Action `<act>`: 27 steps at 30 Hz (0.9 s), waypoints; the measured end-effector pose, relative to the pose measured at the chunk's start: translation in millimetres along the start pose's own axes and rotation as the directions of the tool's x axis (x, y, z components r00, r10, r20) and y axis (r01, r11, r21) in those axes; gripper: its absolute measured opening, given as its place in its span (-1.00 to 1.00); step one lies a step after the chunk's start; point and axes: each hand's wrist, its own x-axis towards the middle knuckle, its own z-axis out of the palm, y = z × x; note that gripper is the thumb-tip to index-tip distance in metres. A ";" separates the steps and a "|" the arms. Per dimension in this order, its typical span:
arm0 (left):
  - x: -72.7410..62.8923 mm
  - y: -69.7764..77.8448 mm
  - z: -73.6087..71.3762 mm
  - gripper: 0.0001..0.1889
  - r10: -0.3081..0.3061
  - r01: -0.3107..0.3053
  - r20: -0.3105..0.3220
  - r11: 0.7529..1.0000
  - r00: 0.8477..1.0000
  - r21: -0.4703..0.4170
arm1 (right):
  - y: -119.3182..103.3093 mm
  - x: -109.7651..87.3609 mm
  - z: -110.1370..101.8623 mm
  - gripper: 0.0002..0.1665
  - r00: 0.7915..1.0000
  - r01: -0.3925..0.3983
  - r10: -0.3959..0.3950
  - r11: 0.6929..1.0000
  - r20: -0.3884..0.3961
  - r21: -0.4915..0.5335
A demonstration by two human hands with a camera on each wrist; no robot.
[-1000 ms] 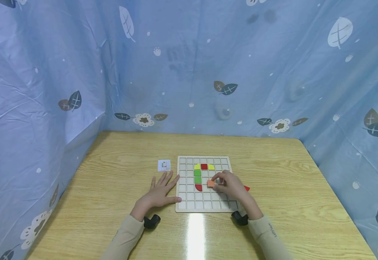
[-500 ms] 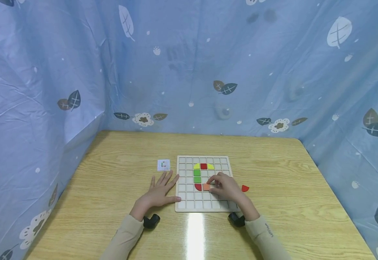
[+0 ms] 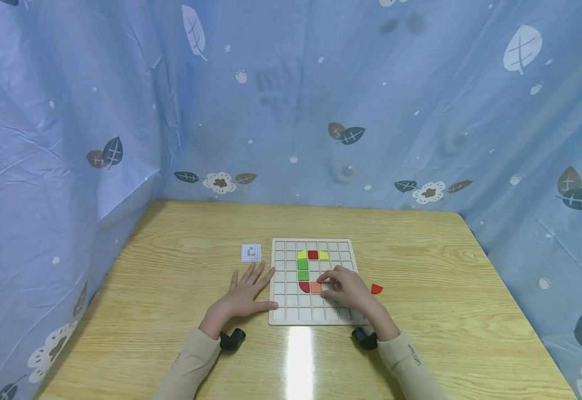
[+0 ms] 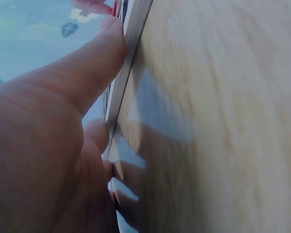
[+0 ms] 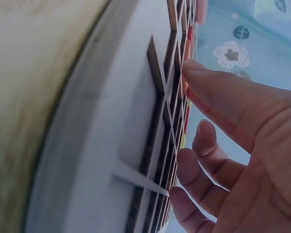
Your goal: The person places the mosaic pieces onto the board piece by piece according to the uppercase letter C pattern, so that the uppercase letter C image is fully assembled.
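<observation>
The wooden grid board lies on the table with a C-shaped row of coloured tiles in its cells. At the lower part of that shape, an orange square tile sits beside a red quarter-round tile. My right hand pinches the orange tile at its right side with thumb and index finger; in the right wrist view, the thumb presses on it. My left hand lies flat with fingers spread, its thumb on the board's left rim and fingertips along that edge.
A small printed card with a grid pattern lies left of the board. A loose red quarter-round tile rests on the table to the right. Green tiles, yellow pieces and a red square form the upper shape. A blue patterned curtain surrounds the table.
My right hand has moved left and down with the orange tile, which now lies in the cell beside the red quarter-round. My left hand has stayed at the board's edge.
</observation>
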 end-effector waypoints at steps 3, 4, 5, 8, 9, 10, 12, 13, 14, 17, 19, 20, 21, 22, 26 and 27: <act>0.2 0.9 -1.4 -0.12 0.007 -0.007 -0.008 1.000 1.000 -0.009 | 1.5 -1.1 -1.6 -0.73 1.000 -0.015 0.015 1.000 -0.015 0.004; 0.2 1.4 -2.0 -0.12 0.008 -0.008 -0.006 1.000 1.000 -0.012 | 2.0 -1.6 -2.4 -0.73 1.000 -0.024 0.024 1.000 -0.018 0.008; 0.1 1.6 -2.4 -0.13 0.011 -0.011 -0.006 1.000 1.000 -0.012 | 2.4 -2.1 -3.2 -0.73 0.999 -0.032 0.032 0.999 -0.020 0.014; 0.1 2.0 -3.1 -0.13 0.016 -0.016 -0.006 1.000 1.000 -0.017 | 5.0 -3.9 -5.2 -0.74 0.998 -0.057 0.057 0.998 -0.019 0.010; 0.2 1.9 -3.3 -0.13 0.015 -0.015 -0.003 1.000 1.000 -0.016 | 6.1 -4.5 -5.7 -0.74 0.998 -0.060 0.060 0.998 -0.020 0.007; 0.2 1.9 -3.1 -0.13 0.016 -0.016 -0.004 1.000 1.000 -0.016 | 7.1 -5.2 -6.3 -0.74 0.998 -0.061 0.061 0.998 -0.020 0.008; 0.4 1.6 -2.7 -0.13 0.014 -0.014 -0.006 1.000 1.000 -0.016 | 9.3 -6.7 -7.1 -0.74 0.998 -0.046 0.046 0.999 -0.031 -0.003; 0.3 1.6 -2.6 -0.12 0.012 -0.012 -0.003 1.000 1.000 -0.012 | 10.1 -7.5 -7.8 -0.74 0.999 -0.036 0.036 0.999 -0.038 -0.003; 0.2 1.3 -2.3 -0.12 0.010 -0.010 -0.004 1.000 1.000 -0.012 | 10.9 -8.3 -8.5 -0.74 0.998 -0.026 0.026 1.000 -0.048 -0.002; 0.3 0.5 -1.4 -0.12 0.006 -0.006 -0.003 1.000 1.000 -0.007 | 13.5 -10.5 -10.6 -0.75 0.997 0.000 0.000 1.000 -0.075 -0.005; 0.1 0.0 -0.9 -0.11 0.005 -0.005 -0.002 1.000 1.000 -0.010 | 15.2 -11.6 -12.3 -0.75 0.997 -0.010 0.010 1.000 -0.077 0.000; 0.1 -0.2 -0.7 -0.11 0.006 -0.006 -0.004 1.000 1.000 -0.014 | 16.0 -12.3 -13.4 -0.75 0.997 -0.017 0.017 1.000 -0.075 -0.001; 0.0 -0.2 -0.7 -0.11 0.006 -0.006 -0.005 1.000 1.000 -0.015 | 17.0 -12.9 -14.4 -0.75 0.997 -0.026 0.026 1.000 -0.069 -0.003; -0.1 -0.2 -0.7 -0.11 0.007 -0.007 -0.007 1.000 1.000 -0.019 | 18.1 -13.7 -15.5 -0.75 0.997 -0.041 0.041 0.999 -0.060 0.001; -0.7 0.8 -1.5 -0.11 0.004 -0.004 -0.005 1.000 1.000 -0.018 | 23.6 -17.6 -19.5 -0.76 0.997 -0.066 0.066 0.998 -0.051 0.001; -0.5 0.9 -1.6 -0.11 0.004 -0.004 -0.005 1.000 1.000 -0.017 | 25.4 -18.8 -20.4 -0.76 0.996 -0.066 0.066 0.998 -0.052 0.004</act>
